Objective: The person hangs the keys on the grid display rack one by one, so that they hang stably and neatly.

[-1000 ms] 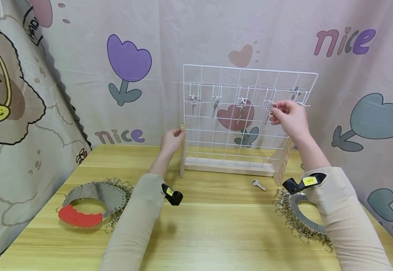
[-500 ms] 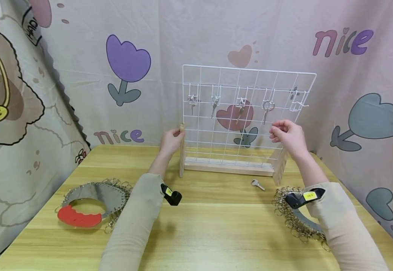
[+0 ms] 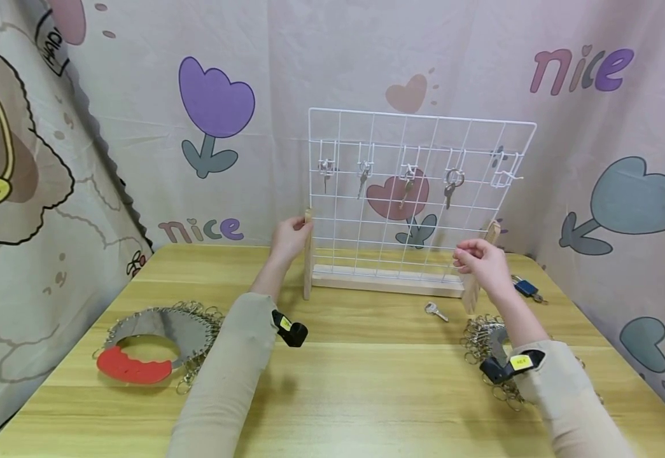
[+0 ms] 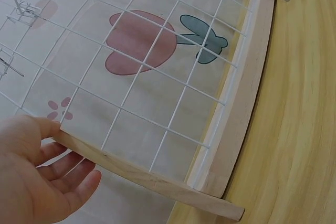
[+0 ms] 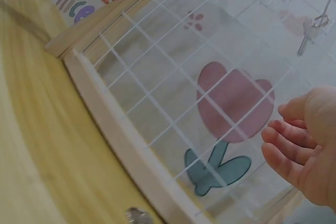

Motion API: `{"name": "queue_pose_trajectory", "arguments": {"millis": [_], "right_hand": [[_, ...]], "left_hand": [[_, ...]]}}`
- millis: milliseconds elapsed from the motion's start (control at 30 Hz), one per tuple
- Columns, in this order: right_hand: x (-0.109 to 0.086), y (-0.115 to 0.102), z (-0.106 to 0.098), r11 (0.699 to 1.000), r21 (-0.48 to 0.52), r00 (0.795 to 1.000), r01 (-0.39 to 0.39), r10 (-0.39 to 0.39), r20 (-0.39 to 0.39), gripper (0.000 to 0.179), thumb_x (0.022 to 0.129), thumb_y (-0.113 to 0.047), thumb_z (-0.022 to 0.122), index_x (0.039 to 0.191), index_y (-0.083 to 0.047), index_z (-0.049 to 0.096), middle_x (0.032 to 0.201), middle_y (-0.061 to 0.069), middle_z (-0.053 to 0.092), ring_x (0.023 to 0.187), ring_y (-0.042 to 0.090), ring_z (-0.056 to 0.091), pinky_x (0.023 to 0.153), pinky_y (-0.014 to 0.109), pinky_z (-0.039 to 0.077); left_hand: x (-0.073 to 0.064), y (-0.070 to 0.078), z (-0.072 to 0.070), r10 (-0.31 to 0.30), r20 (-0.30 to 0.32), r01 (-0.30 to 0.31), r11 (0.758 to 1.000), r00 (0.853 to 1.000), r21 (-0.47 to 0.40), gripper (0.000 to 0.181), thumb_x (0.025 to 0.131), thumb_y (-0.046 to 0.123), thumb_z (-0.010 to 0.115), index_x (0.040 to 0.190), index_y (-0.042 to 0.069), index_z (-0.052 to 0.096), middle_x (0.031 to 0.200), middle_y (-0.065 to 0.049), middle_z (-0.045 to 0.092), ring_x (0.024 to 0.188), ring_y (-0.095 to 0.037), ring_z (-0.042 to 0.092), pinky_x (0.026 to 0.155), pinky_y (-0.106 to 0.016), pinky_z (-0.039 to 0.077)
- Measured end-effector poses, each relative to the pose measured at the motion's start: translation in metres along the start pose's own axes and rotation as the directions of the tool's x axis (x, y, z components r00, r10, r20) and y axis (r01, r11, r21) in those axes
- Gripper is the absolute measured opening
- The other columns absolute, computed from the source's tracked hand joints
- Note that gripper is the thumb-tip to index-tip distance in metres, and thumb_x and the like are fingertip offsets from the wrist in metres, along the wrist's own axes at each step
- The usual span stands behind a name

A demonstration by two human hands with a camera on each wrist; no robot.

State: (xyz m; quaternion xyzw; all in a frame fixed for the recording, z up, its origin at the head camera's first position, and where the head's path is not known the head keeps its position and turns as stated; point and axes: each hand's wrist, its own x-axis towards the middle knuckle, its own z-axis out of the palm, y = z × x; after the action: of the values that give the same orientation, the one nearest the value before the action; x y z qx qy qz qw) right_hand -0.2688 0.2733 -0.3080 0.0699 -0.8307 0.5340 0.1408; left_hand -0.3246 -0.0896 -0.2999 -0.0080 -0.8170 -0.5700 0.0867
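A white wire grid rack (image 3: 389,222) with wooden side posts stands upright on the table. My left hand (image 3: 292,238) grips the top of its left post (image 4: 147,177), thumb in front and fingers behind. Several keys hang from hooks along the grid, the rightmost key (image 3: 449,196) on a round ring. The hook (image 3: 503,179) at the far right carries no key. My right hand (image 3: 483,264), with loosely bent fingers and nothing in them, hovers before the lower right of the grid. A loose key (image 3: 436,311) lies on the table in front of the rack.
A metal ring plate with a red handle (image 3: 134,367) and many small rings lies at the left. A similar ringed plate (image 3: 495,337) lies under my right forearm, partly hidden. A blue padlock (image 3: 527,287) rests behind my right wrist. A patterned curtain (image 3: 286,63) hangs behind.
My right hand let go of the ring with the key at the fourth hook and moved down. That key now hangs there. The left hand stayed on the post.
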Motion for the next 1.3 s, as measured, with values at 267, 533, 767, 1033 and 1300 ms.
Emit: {"name": "queue_pose_trajectory", "arguments": {"millis": [267, 533, 767, 1033, 1300], "right_hand": [[-0.016, 0.021, 0.014, 0.997, 0.032, 0.997, -0.073, 0.072, 0.031, 0.032, 0.091, -0.005, 0.055, 0.113, 0.018, 0.048, 0.087, 0.009, 0.064, 0.07, 0.003, 0.06, 0.067, 0.023, 0.053], [-0.029, 0.036, 0.029, 0.986, 0.01, 0.983, -0.168, 0.167, 0.075, 0.032, 0.092, -0.005, 0.055, 0.113, 0.017, 0.048, 0.096, 0.02, 0.061, 0.075, 0.006, 0.06, 0.07, 0.023, 0.053], [-0.037, 0.047, 0.041, 0.979, -0.008, 0.973, -0.205, 0.205, 0.107, 0.028, 0.091, -0.002, 0.055, 0.111, 0.017, 0.051, 0.099, 0.022, 0.06, 0.079, 0.013, 0.06, 0.072, 0.028, 0.053], [-0.04, 0.058, 0.051, 0.978, -0.128, 0.98, -0.166, 0.178, 0.088, 0.021, 0.088, -0.003, 0.06, 0.1, 0.013, 0.058, 0.088, 0.017, 0.063, 0.07, 0.018, 0.059, 0.062, 0.025, 0.051], [-0.039, 0.068, 0.056, 0.942, -0.307, 0.983, -0.135, 0.167, 0.082, 0.013, 0.085, -0.006, 0.064, 0.091, 0.005, 0.065, 0.081, 0.011, 0.063, 0.07, 0.018, 0.053, 0.061, 0.027, 0.043]], "left_hand": [[-0.001, 0.001, 0.0, -0.005, 0.005, 0.005, 1.0, 1.0, -0.01, 0.044, 0.095, 0.022, 0.052, 0.131, -0.002, 0.048, 0.128, -0.018, 0.053, 0.12, -0.028, 0.048, 0.099, -0.037, 0.039], [-0.001, 0.003, -0.001, 0.005, -0.007, -0.005, 1.0, 1.0, -0.004, 0.043, 0.095, 0.021, 0.053, 0.13, -0.003, 0.049, 0.127, -0.018, 0.054, 0.119, -0.028, 0.048, 0.099, -0.037, 0.039], [-0.002, 0.002, 0.0, -0.001, -0.001, 0.001, 1.0, 1.0, -0.008, 0.043, 0.095, 0.022, 0.052, 0.13, -0.003, 0.049, 0.127, -0.018, 0.054, 0.119, -0.027, 0.048, 0.099, -0.037, 0.039], [-0.003, 0.004, -0.001, 0.007, -0.001, -0.007, 1.0, 1.0, -0.018, 0.042, 0.095, 0.019, 0.052, 0.13, -0.004, 0.049, 0.127, -0.019, 0.054, 0.12, -0.028, 0.047, 0.099, -0.037, 0.039], [-0.002, 0.003, -0.001, 0.012, 0.001, -0.012, 1.0, 1.0, -0.015, 0.043, 0.095, 0.02, 0.052, 0.13, -0.004, 0.049, 0.127, -0.019, 0.054, 0.12, -0.028, 0.047, 0.099, -0.037, 0.039]]}}
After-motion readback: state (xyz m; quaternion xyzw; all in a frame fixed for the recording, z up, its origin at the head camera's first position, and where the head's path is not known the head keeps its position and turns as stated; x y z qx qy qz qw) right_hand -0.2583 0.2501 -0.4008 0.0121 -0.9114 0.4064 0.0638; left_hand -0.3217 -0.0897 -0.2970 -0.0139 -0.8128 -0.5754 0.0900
